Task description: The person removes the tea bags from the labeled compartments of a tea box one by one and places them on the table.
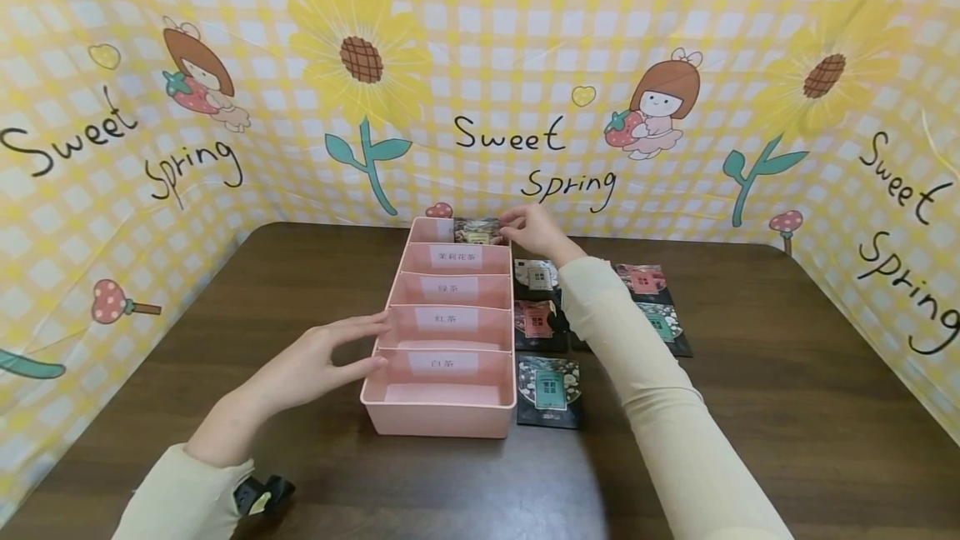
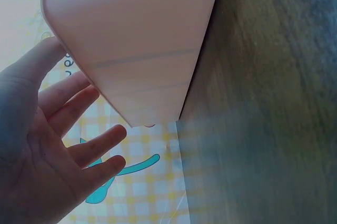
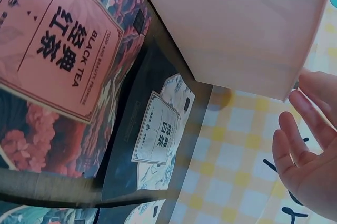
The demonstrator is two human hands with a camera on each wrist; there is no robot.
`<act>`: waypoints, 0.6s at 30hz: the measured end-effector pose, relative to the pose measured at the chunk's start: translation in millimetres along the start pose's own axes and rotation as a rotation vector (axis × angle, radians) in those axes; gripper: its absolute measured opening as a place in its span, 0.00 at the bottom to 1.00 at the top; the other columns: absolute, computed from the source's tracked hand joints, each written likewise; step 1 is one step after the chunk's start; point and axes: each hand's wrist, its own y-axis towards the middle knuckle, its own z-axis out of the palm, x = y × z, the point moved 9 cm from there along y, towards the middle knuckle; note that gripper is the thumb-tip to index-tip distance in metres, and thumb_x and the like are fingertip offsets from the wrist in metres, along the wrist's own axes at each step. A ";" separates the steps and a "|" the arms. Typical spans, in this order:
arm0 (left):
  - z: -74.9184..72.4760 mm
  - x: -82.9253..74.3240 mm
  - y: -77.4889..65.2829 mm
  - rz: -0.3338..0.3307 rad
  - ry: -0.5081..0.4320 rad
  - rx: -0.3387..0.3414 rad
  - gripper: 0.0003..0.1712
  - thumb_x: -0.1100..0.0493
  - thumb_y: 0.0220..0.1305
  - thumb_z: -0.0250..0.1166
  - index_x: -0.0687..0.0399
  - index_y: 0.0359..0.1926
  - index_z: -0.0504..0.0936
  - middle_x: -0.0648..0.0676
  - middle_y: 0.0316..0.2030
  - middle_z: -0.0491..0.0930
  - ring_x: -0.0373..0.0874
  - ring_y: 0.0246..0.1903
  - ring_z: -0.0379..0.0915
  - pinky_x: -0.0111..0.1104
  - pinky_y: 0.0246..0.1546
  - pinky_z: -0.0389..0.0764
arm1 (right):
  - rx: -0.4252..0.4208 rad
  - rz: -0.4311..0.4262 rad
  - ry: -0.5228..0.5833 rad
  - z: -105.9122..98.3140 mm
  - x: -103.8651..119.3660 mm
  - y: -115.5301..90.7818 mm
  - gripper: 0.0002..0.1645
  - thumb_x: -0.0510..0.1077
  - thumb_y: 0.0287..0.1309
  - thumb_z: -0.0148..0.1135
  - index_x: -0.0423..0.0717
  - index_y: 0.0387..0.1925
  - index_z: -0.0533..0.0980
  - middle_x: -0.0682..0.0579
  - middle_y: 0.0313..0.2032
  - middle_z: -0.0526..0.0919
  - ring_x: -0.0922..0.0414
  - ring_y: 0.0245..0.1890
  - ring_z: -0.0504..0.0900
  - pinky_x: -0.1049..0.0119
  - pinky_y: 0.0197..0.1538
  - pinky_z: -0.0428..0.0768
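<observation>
A long pink divided box (image 1: 442,421) stands on the table, its compartments labelled in Chinese. Thumb and fingertips of my left hand (image 1: 300,365) rest on the box's left rim near the front, the fingers loosely extended, as the left wrist view also shows. At the far end, my right hand (image 1: 536,232) pinches the right edge of a dark, patterned tea packet (image 1: 477,231) in the rearmost compartment. That packet partly covers the compartment's label. In the right wrist view, the thumb and fingertips meet at the box's far corner, and most of the packet is hidden by its wall.
Right of the box lie several tea packets: a green-labelled one (image 1: 550,392) nearest me, a red black-tea one (image 3: 63,50) and a white-labelled one (image 3: 157,129). More packets (image 1: 643,279) lie partly under my right forearm. A checked cloth (image 1: 480,48) rises behind the table.
</observation>
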 end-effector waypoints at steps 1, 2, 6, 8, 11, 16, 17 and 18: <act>0.1 0.0 0.0 0.000 0.000 0.000 0.29 0.45 0.61 0.62 0.53 0.60 0.74 0.52 0.62 0.72 0.54 0.64 0.65 0.50 0.60 0.68 | 0.000 -0.002 -0.002 0.7 -0.1 0.4 0.18 0.40 0.62 0.57 0.40 0.52 0.76 0.43 0.54 0.79 0.48 0.47 0.79 0.59 0.47 0.81; 0.2 0.0 -0.1 -0.001 0.001 -0.001 0.29 0.45 0.61 0.62 0.53 0.60 0.74 0.52 0.62 0.72 0.53 0.64 0.65 0.50 0.60 0.68 | 0.001 -0.004 -0.003 1.4 -0.3 0.8 0.18 0.40 0.62 0.57 0.40 0.52 0.76 0.43 0.53 0.79 0.48 0.47 0.80 0.59 0.46 0.81; 0.3 -0.1 -0.2 0.001 0.007 -0.007 0.30 0.46 0.60 0.63 0.53 0.61 0.73 0.52 0.62 0.72 0.53 0.63 0.65 0.50 0.60 0.69 | -0.001 -0.001 -0.006 3.1 -1.8 2.4 0.18 0.40 0.62 0.57 0.40 0.52 0.76 0.43 0.53 0.79 0.48 0.46 0.80 0.60 0.46 0.81; 0.4 0.0 -0.2 0.004 0.012 -0.009 0.30 0.46 0.60 0.63 0.53 0.61 0.73 0.52 0.62 0.72 0.53 0.63 0.66 0.50 0.60 0.69 | -0.003 0.001 -0.007 2.8 -2.0 2.7 0.18 0.40 0.61 0.57 0.40 0.52 0.76 0.43 0.52 0.79 0.47 0.47 0.80 0.59 0.46 0.81; 0.3 0.0 -0.2 0.009 0.016 -0.012 0.30 0.46 0.60 0.63 0.53 0.60 0.73 0.52 0.62 0.72 0.53 0.63 0.66 0.49 0.60 0.69 | -0.006 0.012 -0.014 2.2 -2.2 3.0 0.18 0.40 0.62 0.57 0.40 0.53 0.76 0.43 0.53 0.79 0.48 0.47 0.80 0.59 0.46 0.81; -0.1 0.1 -0.5 0.011 0.024 -0.013 0.29 0.46 0.60 0.63 0.53 0.60 0.74 0.52 0.62 0.72 0.52 0.63 0.66 0.49 0.60 0.69 | -0.005 0.019 -0.045 1.8 -1.0 4.2 0.18 0.41 0.62 0.56 0.41 0.53 0.76 0.43 0.53 0.79 0.48 0.48 0.80 0.60 0.47 0.81; -0.2 0.1 -0.5 0.011 0.025 -0.013 0.29 0.46 0.60 0.63 0.53 0.60 0.74 0.52 0.62 0.72 0.52 0.63 0.66 0.49 0.60 0.69 | -0.003 0.019 -0.049 1.8 -0.5 4.3 0.18 0.40 0.62 0.56 0.41 0.53 0.76 0.43 0.53 0.79 0.48 0.48 0.80 0.59 0.47 0.81; -0.2 0.2 -0.6 0.011 0.026 -0.013 0.29 0.46 0.60 0.63 0.52 0.60 0.74 0.52 0.62 0.72 0.52 0.63 0.66 0.49 0.60 0.69 | 0.000 0.020 -0.050 2.0 0.1 4.3 0.18 0.40 0.62 0.56 0.41 0.53 0.76 0.43 0.53 0.79 0.48 0.48 0.80 0.59 0.47 0.81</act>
